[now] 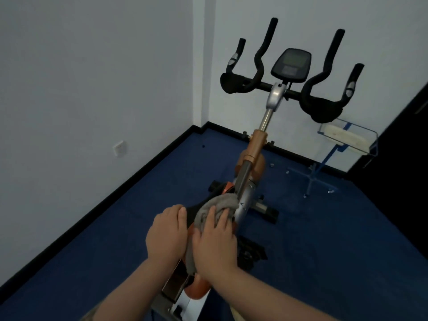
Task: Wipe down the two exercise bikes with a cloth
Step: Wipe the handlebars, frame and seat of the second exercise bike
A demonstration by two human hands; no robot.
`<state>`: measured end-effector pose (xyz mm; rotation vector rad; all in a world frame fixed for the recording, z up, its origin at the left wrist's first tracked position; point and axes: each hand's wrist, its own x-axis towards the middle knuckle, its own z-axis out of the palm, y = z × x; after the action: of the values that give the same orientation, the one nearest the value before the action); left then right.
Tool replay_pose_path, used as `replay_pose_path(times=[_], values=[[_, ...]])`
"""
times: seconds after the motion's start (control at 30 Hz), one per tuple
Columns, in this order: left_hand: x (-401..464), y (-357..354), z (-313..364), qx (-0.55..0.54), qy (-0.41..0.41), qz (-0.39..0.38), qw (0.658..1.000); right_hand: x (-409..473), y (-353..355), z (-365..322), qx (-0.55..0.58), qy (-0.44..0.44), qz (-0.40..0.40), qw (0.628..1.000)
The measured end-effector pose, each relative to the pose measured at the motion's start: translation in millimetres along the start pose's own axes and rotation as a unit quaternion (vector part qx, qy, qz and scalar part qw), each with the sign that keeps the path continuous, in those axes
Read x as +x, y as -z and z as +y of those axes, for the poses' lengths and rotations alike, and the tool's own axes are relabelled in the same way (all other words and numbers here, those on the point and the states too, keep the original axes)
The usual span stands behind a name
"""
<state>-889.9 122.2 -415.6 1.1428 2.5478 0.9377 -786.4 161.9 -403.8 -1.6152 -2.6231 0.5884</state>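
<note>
- The right hand (pixel 214 242) lies on the grey cloth (pixel 208 210), fingers fairly straight and spread, pressing it against the frame of the exercise bike (pixel 249 181) near the foot of the silver post.
- The left hand (pixel 165 237) sits just beside it on the left, resting on the dark and orange part of the frame. Its fingers fold down over the far side, but I cannot tell whether they truly grip the frame or only lean on it.
- The cloth is bunched in a loose roll between the right fingers and the post, touching both; part of it hangs down under the right palm.
- Only one bike shows here. The handlebars (pixel 291 86) and the console (pixel 290 64) stand far and high, with no cloth near them, so I judge a good deal of wiping is left, and the second bike is out of view.
- What could go wrong: the cloth is only pressed, not pinched, so a quick stroke up the post could let it slide off and drop to the blue carpet (pixel 115 216).
- The bunched roll may skip over the bolts on the silver bracket and leave patches unwiped.
- A loose end could catch on the black parts low on the right of the frame.
- A clear stand (pixel 347 137) at the far right holds a pale object; a wide reach toward the right handlebar could knock it.
</note>
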Motion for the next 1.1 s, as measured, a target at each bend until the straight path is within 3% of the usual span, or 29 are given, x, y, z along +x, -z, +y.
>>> replay_pose_path(times=[0.13, 0.33, 0.47, 0.57, 0.8, 0.93, 1.1], values=[[-0.7, 0.7, -1.4, 0.005, -0.001, -0.006, 1.0, 15.2, 5.0, -8.2, 0.018, -0.027, 0.018, 0.999], [-0.6, -0.4, -1.9, 0.021, -0.014, 0.009, 1.0, -33.4, -20.3, 14.4, 0.06, 0.017, 0.031, 0.998], [0.2, 0.1, -0.4, 0.028, -0.01, 0.008, 1.0, -0.8, -9.9, 12.9, 0.115, -0.052, 0.048, 0.991], [0.7, 0.3, -0.7, 0.031, -0.01, 0.004, 0.999, 26.3, 3.7, 8.9, 0.161, -0.113, 0.011, 0.98], [6.8, 2.4, 1.6, 0.095, -0.002, -0.029, 0.995, -20.4, -14.4, 10.6, 0.069, -0.049, 0.043, 0.996], [11.8, 1.7, 2.4, 0.148, -0.012, -0.046, 0.988, -0.2, -6.3, 3.7, 0.087, -0.05, 0.048, 0.994], [9.7, -1.4, -0.2, 0.121, -0.014, -0.015, 0.992, 38.8, -1.0, 2.1, 0.108, -0.105, 0.033, 0.988]])
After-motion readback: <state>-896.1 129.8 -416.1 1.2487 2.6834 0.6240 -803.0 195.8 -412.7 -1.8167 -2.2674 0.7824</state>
